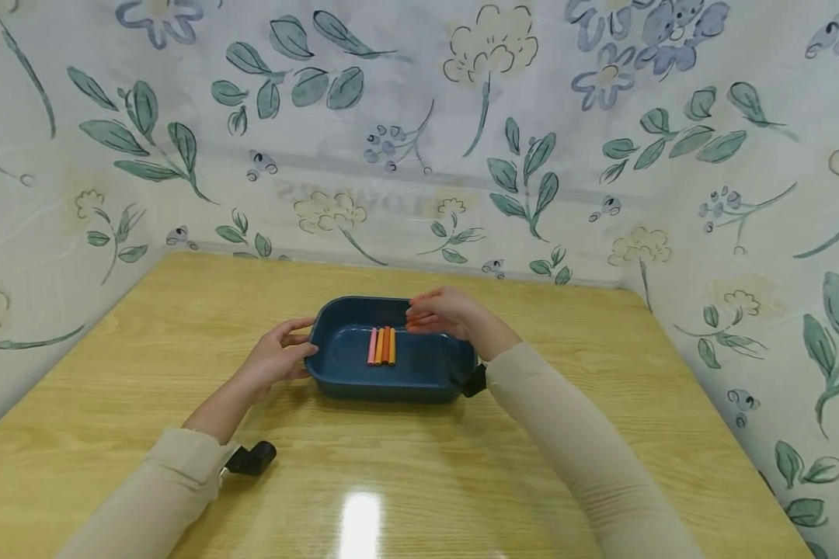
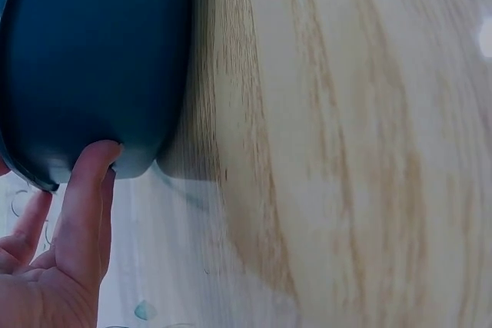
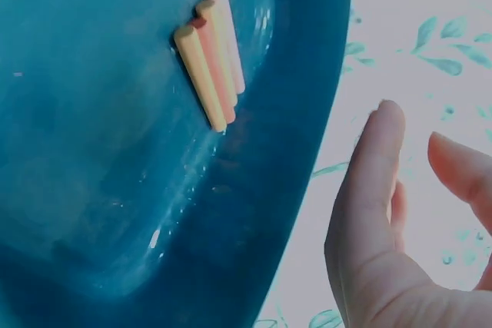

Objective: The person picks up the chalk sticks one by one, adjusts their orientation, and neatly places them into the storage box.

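Observation:
A dark blue rectangular dish (image 1: 349,392) with rounded corners stands on the table. Several slim sticks (image 1: 381,346), pink, orange and yellow and chalk-like in look, lie side by side on its floor. My left hand (image 1: 276,357) is at the dish's left end, its fingers and thumb spread against the outside wall and rim. The left wrist view shows a fingertip of this hand (image 2: 65,243) on the wall. By the far right rim is my right hand (image 1: 447,312), its thumb and fingers apart. Nothing lies between them in the right wrist view, where the hand (image 3: 384,259) is beside the dish wall.
The wooden table (image 1: 566,435) reaches back to a cloth (image 1: 419,140) printed with leaves and flowers, which hangs behind and on both sides. Black wrist cameras stick out from both cuffs, the left one (image 1: 252,458) low over the table.

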Demonstrator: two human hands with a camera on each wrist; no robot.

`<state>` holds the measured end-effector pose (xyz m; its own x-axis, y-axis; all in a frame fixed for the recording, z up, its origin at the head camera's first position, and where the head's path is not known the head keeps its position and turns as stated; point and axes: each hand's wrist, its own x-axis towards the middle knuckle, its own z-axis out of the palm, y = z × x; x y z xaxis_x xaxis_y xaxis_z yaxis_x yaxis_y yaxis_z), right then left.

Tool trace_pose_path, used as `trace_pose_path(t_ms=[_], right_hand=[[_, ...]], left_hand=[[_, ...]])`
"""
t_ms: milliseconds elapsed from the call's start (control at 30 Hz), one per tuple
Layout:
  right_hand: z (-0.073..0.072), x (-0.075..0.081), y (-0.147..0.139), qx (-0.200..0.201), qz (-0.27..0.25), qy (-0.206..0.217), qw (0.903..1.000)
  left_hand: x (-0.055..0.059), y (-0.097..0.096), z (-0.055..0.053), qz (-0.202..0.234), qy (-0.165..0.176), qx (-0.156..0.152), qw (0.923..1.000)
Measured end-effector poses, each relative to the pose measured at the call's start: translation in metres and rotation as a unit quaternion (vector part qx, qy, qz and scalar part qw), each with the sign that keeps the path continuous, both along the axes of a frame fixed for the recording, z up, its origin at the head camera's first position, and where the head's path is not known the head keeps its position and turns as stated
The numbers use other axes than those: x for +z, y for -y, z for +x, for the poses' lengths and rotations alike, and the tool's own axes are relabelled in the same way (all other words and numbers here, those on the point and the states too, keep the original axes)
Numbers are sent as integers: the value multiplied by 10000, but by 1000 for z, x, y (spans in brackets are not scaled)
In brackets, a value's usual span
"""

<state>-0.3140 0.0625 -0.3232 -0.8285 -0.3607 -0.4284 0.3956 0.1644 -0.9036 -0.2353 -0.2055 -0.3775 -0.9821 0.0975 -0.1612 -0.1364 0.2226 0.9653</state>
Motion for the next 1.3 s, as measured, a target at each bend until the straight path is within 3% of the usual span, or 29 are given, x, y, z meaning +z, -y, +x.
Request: trace_pose_path(t_ms=[233,467,800,1100,1300], right_hand=[[23,-6,-30,-410,-408,-177,9982],[38,-20,-63,-526,-851,-160,9949],[59,-39,-105,-823,-708,-414,9932],[57,-58,-137,-1196,-180,-472,9915],[49,-65,-148,-1189,-23,-284,9925]], left_hand=[[0,-1,-1,-40,29,-16,10000],[0,-1,0,-158,-40,-75,9998],[1,-2,-1,-170,-30,-114,9998],[1,-1,-2,-167,-97,-130,9997],[1,-2,-1,-169,-52,-88,9998]])
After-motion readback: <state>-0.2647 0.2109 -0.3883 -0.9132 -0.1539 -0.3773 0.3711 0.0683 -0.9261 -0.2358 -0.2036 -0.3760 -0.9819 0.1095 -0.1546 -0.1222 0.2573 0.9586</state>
